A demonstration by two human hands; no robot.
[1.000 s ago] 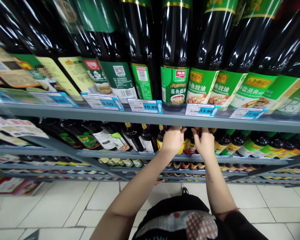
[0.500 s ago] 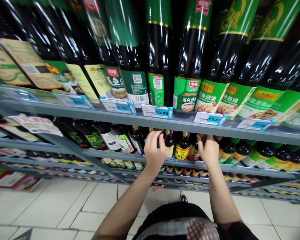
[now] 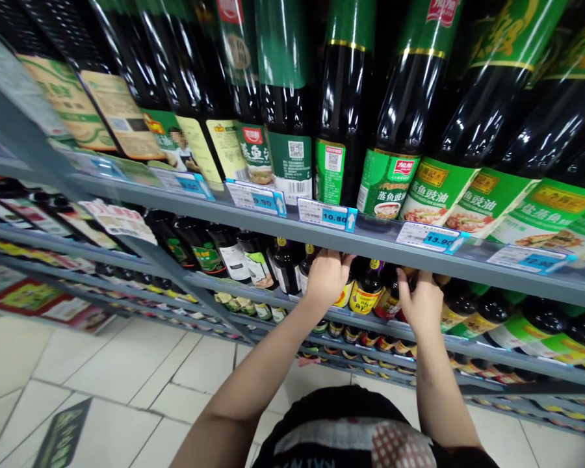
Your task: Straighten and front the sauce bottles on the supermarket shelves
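My left hand [image 3: 327, 281] reaches in under the upper shelf edge, its fingers curled at the neck of a small dark sauce bottle [image 3: 342, 296] with a yellow label. To the right, my right hand [image 3: 420, 305] has thumb and fingers bent around the top of another sauce bottle, most of which the hand covers. The shelf edge hides some of the fingertips. Between the hands stand a dark bottle with a yellow label [image 3: 365, 296] and one with a red label [image 3: 387, 304].
The upper shelf edge [image 3: 283, 221] with price tags [image 3: 326, 214] runs above my hands. Tall green-labelled bottles [image 3: 389, 182] crowd the upper shelf. Lower shelves hold rows of small jars [image 3: 351, 335]. Pale floor tiles [image 3: 185, 364] lie below.
The view has shifted, so the shelf sits further right. My left hand has moved right along the row; a yellow label shows beside it where a pale one was. My right hand stays by its bottle.
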